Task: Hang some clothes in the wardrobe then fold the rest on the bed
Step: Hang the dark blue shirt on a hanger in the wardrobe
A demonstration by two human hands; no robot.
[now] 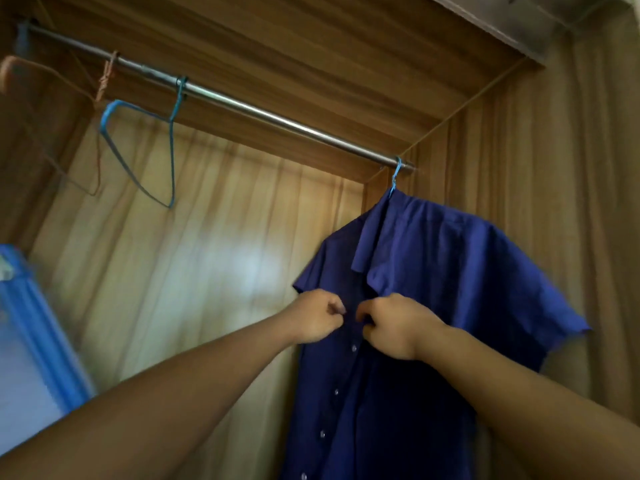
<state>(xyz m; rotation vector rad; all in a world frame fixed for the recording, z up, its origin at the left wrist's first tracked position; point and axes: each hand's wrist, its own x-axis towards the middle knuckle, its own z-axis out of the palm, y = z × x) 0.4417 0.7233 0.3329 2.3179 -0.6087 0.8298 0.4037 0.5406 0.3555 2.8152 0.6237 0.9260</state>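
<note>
Both bare arms reach up from the bottom of the frame. The left hand (317, 320) and right hand (394, 327) sit almost knuckle to knuckle, fingers curled, each pinching the front edge of the blue shirt (443, 271) just under the collar. A row of small buttons runs down below them. The shirt hangs on a blue hanger hook (397, 175) at the right end of the metal rail (259, 112), close to the wardrobe side wall (554, 202). Further left on the rail there's an empty blue wire hanger (138, 150) and a brownish one (52, 140). The wood back panel (173, 254) is behind it all. Something blurry and blue (34, 323) is at the left edge, can't tell what.
</note>
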